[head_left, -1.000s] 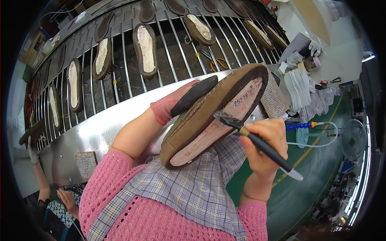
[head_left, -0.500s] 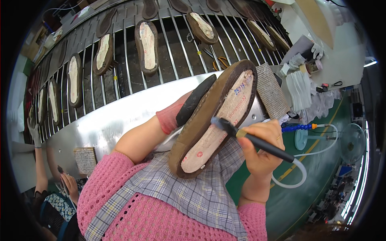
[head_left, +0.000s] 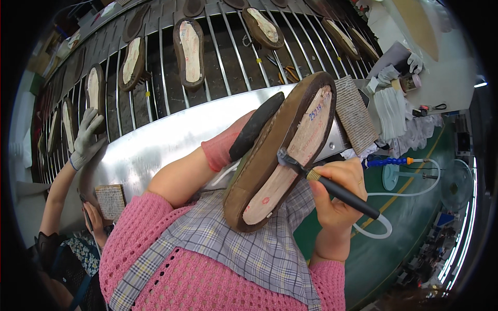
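Note:
A brown shoe (head_left: pixel 252 173) is tilted in front of me with its underside facing up, showing a pale, stamped bottom (head_left: pixel 311 136) inside a dark rim. My left hand (head_left: pixel 228 142), in a pinkish-red glove, supports it from the left. A black piece (head_left: pixel 258 124) lies between that glove and the shoe; the fingers are hidden behind. My right hand (head_left: pixel 340 189), bare, is closed round a black-handled brush (head_left: pixel 345 196). A white hose (head_left: pixel 381 231) runs from the handle's end. The brush's bristles touch the pale bottom near its middle.
Beyond a metal ledge (head_left: pixel 155 124), a conveyor of metal rods carries several shoes, bottoms up (head_left: pixel 189 54). At left, a co-worker's gloved hand (head_left: pixel 87 140) reaches to one. Right of my shoe are a fibrous pad (head_left: pixel 355 114), white cloths (head_left: pixel 389 111) and a blue jointed hose (head_left: pixel 386 161).
The shoe has shifted slightly right, and the brush tip has moved a little right with it. A co-worker's gloved hand has reached up to the conveyor at left. The shoes there have shifted slightly.

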Tool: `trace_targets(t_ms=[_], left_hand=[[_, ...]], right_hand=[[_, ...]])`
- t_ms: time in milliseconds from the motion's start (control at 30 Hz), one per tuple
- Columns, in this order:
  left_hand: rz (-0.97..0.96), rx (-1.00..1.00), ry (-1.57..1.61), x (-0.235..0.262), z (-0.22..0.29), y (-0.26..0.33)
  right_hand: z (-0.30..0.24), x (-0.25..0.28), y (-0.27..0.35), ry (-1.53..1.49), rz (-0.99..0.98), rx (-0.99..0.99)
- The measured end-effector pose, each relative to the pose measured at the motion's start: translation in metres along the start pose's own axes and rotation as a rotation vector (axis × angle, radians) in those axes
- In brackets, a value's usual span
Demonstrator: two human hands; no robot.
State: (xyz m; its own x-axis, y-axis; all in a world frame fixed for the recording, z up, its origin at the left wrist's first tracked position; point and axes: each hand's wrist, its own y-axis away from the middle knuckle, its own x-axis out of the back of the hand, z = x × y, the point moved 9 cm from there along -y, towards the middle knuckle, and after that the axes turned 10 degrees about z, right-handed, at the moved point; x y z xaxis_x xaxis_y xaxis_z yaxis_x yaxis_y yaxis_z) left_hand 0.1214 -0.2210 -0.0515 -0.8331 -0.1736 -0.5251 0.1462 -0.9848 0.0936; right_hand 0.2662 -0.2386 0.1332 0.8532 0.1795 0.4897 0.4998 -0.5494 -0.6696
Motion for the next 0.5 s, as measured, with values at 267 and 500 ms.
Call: trace_targets(t_ms=[267, 500], left_hand=[[0.057, 0.022, 0.002, 0.010, -0.014, 0.012], [0.073, 0.055, 0.033, 0.009, -0.029, 0.019]], right_hand=[[-0.026, -0.015, 0.029, -0.115, -0.199, 0.030], [-0.016, -0.009, 0.032, -0.071, -0.186, -0.057]])
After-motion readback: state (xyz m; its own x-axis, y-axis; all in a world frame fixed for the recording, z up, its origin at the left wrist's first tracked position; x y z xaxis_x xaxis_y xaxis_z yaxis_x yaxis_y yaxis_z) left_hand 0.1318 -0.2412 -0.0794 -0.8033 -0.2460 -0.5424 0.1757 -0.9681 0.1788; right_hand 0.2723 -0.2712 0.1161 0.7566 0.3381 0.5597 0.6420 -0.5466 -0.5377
